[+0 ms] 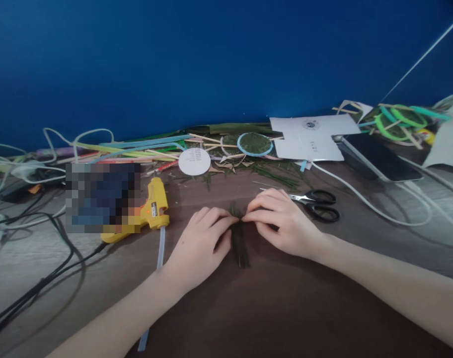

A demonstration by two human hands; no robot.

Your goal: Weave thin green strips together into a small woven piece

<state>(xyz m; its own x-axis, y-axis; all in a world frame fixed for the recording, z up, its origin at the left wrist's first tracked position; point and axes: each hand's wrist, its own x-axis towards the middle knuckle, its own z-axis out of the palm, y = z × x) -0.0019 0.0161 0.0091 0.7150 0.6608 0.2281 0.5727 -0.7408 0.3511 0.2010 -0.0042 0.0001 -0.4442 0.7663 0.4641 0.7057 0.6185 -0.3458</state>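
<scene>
A small bundle of dark green, grass-like strips (242,251) lies upright in the view on the brown table surface. My left hand (200,246) pinches its upper part from the left, thumb and fingers together. From the other side my right hand (286,223) pinches at the same spot, its fingertips meeting the bundle near the left fingertips. Whatever lies between the fingertips there is too small to make out. Just beyond my right hand rest scissors with black handles (325,196), their blades partly hidden behind the hand.
A yellow hot glue gun (158,199) with a clear glue stick (161,248) lies left, beside a blurred-out patch. Behind are a round white card (194,161), a green disc with a blue rim (255,144), white cut paper (312,139), a phone (383,156) and several cables.
</scene>
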